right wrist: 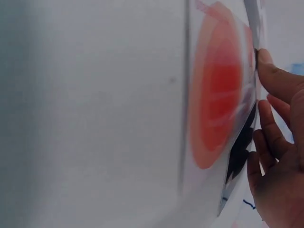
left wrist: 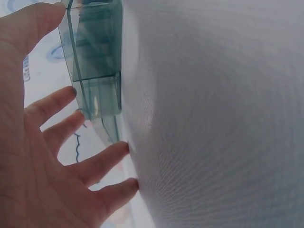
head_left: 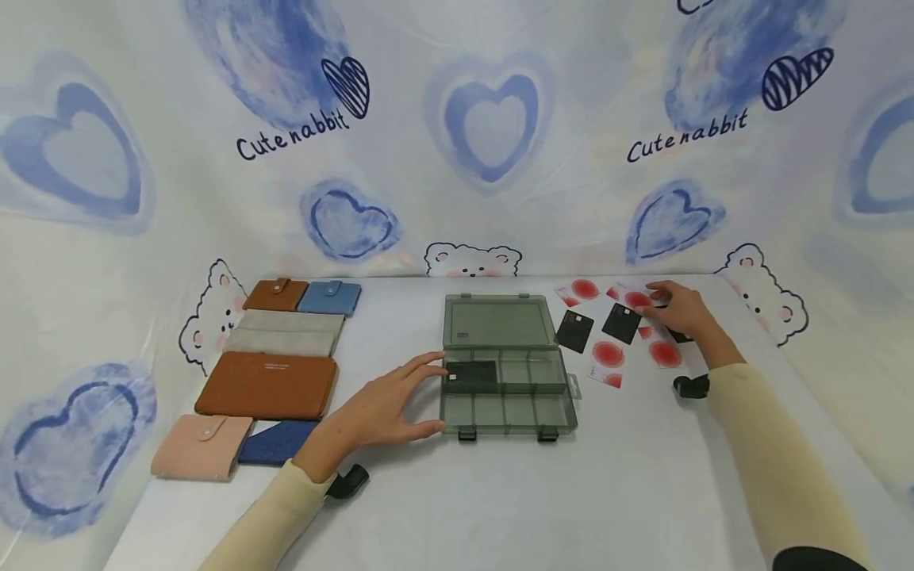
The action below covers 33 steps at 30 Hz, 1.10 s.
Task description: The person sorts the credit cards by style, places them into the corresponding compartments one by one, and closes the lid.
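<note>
A translucent green compartment box (head_left: pixel 508 412) lies with its lid (head_left: pixel 500 321) laid back. Inside one of its upper compartments is a black card (head_left: pixel 471 373). My left hand (head_left: pixel 385 406) spreads around the box's left side, thumb at the near corner and fingertips at the edge. At the right, my right hand (head_left: pixel 681 308) reaches over the cards with its thumb tip at the corner of a black chip card (head_left: pixel 621 323). Its other fingers are spread over a red-and-white card (head_left: pixel 634 298). Partly hidden beneath that hand is another black card (head_left: pixel 680 336).
More red-and-white cards (head_left: pixel 607 363) and a black card (head_left: pixel 574 331) lie right of the box. Left of it are a brown wallet (head_left: pixel 264 385), a grey wallet (head_left: pixel 286 331), a pink card holder (head_left: pixel 201 446), a navy wallet (head_left: pixel 280 444), and small brown and blue (head_left: pixel 330 298) holders.
</note>
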{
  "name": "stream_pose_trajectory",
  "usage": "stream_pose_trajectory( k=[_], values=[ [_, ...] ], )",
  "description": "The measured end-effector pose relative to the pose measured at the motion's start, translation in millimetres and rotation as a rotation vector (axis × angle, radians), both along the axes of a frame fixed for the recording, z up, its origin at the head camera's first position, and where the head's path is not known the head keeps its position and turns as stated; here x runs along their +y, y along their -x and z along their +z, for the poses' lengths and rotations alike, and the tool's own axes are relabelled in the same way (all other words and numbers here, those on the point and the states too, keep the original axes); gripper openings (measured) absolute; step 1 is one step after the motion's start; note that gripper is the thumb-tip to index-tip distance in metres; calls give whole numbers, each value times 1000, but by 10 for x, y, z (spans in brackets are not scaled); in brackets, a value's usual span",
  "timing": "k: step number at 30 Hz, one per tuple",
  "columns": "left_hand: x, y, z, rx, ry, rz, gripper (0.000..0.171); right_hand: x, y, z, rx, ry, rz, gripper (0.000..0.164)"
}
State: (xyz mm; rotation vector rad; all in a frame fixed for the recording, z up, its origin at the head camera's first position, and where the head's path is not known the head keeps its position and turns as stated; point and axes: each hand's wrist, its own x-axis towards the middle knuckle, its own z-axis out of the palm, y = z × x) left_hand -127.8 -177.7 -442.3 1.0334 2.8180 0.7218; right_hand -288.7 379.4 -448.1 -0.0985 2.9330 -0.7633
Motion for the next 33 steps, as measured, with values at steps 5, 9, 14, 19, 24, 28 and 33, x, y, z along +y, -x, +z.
stream_pose_trajectory(
  k=[5, 9, 14, 19, 24, 28, 33],
  values=[
    [1, 10, -22, -9, 5, 3, 75, 19, -5, 19, -21, 2, -6, 67],
    [1, 13, -25, -10, 10, 8, 75, 20, 10, 33, -47, 1, -24, 63],
    [0, 4, -11, -18, 7, 9, 75, 19, 20, 38, -41, -3, -44, 61],
    [5, 4, -16, -18, 12, 15, 76, 3, -13, 50, 10, 28, -64, 60],
    [8, -1, -32, -20, 13, 13, 77, -77, -83, 89, 144, 62, -38, 46],
    [9, -3, -26, -22, 9, 7, 76, -337, -255, 283, 243, 120, -15, 40],
    [9, 5, -4, -9, 6, 9, 76, -927, -630, 556, 294, 235, 66, 34]
  ],
)
